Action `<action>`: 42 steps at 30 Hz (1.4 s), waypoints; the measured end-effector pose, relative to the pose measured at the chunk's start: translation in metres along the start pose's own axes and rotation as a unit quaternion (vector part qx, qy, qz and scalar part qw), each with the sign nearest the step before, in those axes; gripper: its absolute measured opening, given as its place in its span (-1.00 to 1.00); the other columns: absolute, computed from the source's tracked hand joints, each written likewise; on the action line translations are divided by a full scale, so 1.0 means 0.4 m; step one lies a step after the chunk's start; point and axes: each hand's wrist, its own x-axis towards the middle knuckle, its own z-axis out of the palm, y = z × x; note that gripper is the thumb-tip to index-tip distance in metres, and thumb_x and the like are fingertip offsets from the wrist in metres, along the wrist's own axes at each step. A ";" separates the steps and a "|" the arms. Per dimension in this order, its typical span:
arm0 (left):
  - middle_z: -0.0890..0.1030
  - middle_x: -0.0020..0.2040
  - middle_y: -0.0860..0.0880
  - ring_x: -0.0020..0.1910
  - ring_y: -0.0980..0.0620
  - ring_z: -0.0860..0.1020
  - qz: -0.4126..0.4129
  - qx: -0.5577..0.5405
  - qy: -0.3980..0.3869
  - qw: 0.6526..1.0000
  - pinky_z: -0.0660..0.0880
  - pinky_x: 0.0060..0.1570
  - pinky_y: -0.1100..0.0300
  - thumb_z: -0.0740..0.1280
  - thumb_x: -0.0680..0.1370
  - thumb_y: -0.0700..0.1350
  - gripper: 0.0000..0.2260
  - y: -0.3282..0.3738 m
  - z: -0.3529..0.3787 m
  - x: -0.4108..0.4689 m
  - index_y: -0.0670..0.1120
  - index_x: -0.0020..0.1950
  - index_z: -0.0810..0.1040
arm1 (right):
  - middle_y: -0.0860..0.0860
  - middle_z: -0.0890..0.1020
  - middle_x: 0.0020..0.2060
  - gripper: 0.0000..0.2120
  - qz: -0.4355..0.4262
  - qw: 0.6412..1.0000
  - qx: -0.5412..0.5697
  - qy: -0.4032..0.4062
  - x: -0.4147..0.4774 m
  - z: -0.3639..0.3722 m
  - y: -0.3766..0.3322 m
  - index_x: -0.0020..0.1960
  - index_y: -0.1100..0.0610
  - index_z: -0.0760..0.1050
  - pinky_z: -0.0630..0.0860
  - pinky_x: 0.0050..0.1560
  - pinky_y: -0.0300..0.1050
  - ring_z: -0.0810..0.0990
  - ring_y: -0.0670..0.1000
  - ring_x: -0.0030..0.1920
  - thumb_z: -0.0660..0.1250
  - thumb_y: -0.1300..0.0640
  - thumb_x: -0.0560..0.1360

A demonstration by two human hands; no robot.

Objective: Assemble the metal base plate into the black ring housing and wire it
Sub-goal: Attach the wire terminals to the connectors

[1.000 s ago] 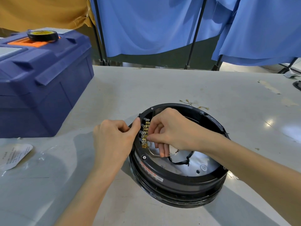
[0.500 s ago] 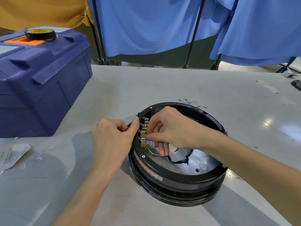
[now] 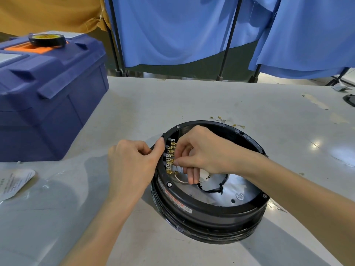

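At 10 o'clock on black ring housing (image 3: 211, 214): terminal strip (image 3: 170, 158), long axis 12–6. From strip's 3 o'clock, right hand (image 3: 201, 152) pinches wire connector (image 3: 172, 160); from 9 o'clock, left hand (image 3: 130, 162) grips rim.

The left hand (image 3: 132, 166) and right hand (image 3: 207, 152) are bare, with slim fingers (image 3: 190, 176) and short nails (image 3: 162, 139). The left forearm (image 3: 107, 223) and right forearm (image 3: 288, 181) are bare too.

I count one ring housing (image 3: 211, 214), one base plate (image 3: 247, 187), one toolbox (image 3: 48, 104), one tape roll (image 3: 47, 40), my left hand (image 3: 132, 166), my right hand (image 3: 207, 150).
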 end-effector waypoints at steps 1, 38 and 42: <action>0.43 -0.61 -0.18 -0.44 -0.29 0.41 -0.001 -0.001 0.000 1.000 0.39 -0.28 0.06 0.43 0.49 0.06 -0.49 0.001 0.000 0.000 -0.22 -0.55 0.48 | 0.15 0.64 -0.49 -0.88 0.000 1.000 0.004 0.001 0.000 0.001 0.000 -0.12 0.31 0.53 0.50 -0.41 -0.28 0.64 0.05 -0.51 0.33 0.28 0.57; 0.42 -0.63 -0.14 -0.42 -0.32 0.44 0.001 -0.007 0.008 1.000 0.44 -0.23 0.00 0.45 0.48 0.05 -0.48 -0.007 0.007 0.003 -0.23 -0.57 0.45 | 0.00 0.63 -0.42 -0.88 -0.033 0.996 -0.039 0.066 -0.049 0.022 -0.005 -0.10 0.14 0.61 0.32 -0.53 -0.43 0.51 -0.15 -0.60 0.51 0.22 0.40; 0.41 -0.62 -0.15 -0.40 -0.31 0.43 -0.009 -0.011 0.007 1.000 0.45 -0.21 -0.02 0.44 0.48 0.07 -0.46 -0.006 0.005 0.002 -0.21 -0.58 0.42 | -0.02 0.63 -0.39 -0.93 -0.034 0.983 -0.172 0.062 -0.025 0.052 -0.015 -0.13 0.12 0.67 0.52 -0.27 -0.10 0.51 -0.09 -0.42 0.40 0.20 0.43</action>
